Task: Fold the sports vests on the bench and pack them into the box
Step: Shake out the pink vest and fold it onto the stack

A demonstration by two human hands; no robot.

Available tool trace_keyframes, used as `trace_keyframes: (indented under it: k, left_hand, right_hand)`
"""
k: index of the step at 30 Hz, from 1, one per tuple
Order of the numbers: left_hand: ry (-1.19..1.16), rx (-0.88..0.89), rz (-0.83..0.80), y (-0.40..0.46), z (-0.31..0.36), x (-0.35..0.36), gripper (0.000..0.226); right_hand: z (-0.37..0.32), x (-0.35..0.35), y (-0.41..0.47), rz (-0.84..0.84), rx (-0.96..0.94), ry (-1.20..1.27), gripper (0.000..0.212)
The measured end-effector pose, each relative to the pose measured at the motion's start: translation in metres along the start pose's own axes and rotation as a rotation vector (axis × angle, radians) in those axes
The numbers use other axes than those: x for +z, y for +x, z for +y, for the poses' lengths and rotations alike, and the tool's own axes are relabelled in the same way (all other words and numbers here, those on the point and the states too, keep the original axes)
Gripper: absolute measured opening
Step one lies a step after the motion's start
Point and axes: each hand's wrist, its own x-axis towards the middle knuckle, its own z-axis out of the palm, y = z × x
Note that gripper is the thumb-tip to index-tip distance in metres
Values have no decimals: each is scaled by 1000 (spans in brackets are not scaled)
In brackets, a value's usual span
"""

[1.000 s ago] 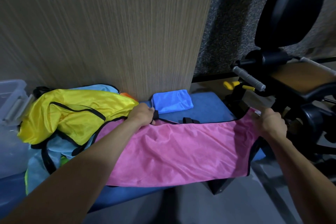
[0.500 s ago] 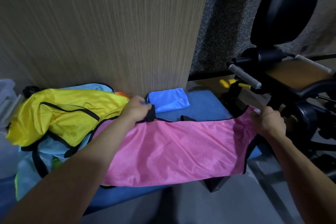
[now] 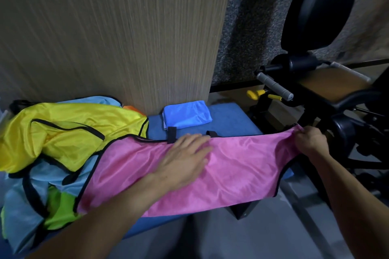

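Note:
A pink vest (image 3: 235, 170) with black trim lies spread lengthwise over the blue bench (image 3: 229, 120), its near edge hanging off the front. My left hand (image 3: 185, 157) rests flat on the middle of it, fingers straight. My right hand (image 3: 310, 140) pinches the vest's far right corner. A folded blue vest (image 3: 187, 114) sits on the bench by the wooden panel. To the left lies a heap with a yellow vest (image 3: 69, 130), light blue vests (image 3: 25, 212) and a green one (image 3: 59, 210). The box is out of view.
A wooden panel (image 3: 117, 33) rises directly behind the bench. Black gym equipment (image 3: 328, 94) with a grey handle bar and yellow knobs stands at the right. Grey floor (image 3: 242, 237) lies below the bench.
My left hand let go of the vest's black strap and slid right, now lying flat on the pink fabric. The camera shifted, taking the clear box out of view.

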Motion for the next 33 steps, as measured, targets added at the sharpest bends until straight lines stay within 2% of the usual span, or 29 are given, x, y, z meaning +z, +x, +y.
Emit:
trace_keyframes:
  k: [1, 4, 8, 13, 18, 22, 26, 30, 33]
  left_hand:
    - [-42, 45, -36, 3, 9, 3, 52]
    - [-106, 39, -274, 9, 22, 10, 63]
    - [-60, 78, -203, 24, 36, 13, 66]
    - [-142, 60, -334, 42, 50, 29, 73]
    - [-90, 84, -215, 57, 66, 25, 69]
    - [-128, 63, -314, 60, 68, 32, 69]
    - [-188, 82, -238, 47, 61, 14, 64]
    - [-188, 54, -147, 2, 26, -14, 59]
    - [-175, 0, -7, -39, -9, -34, 46]
  right_hand:
    - [3, 2, 3, -9, 17, 30, 35]
    - [10, 6, 13, -6, 26, 118, 33]
    - [14, -2, 15, 8, 11, 206, 30]
    - [17, -15, 18, 25, -34, 245, 29]
    - [19, -22, 20, 41, -57, 272, 32]
    - [9, -31, 11, 52, -71, 323, 36]
    - [-12, -50, -6, 69, -78, 395, 32]
    - [-60, -64, -46, -53, -123, 519, 26]
    - [-107, -63, -90, -180, -213, 545, 20]
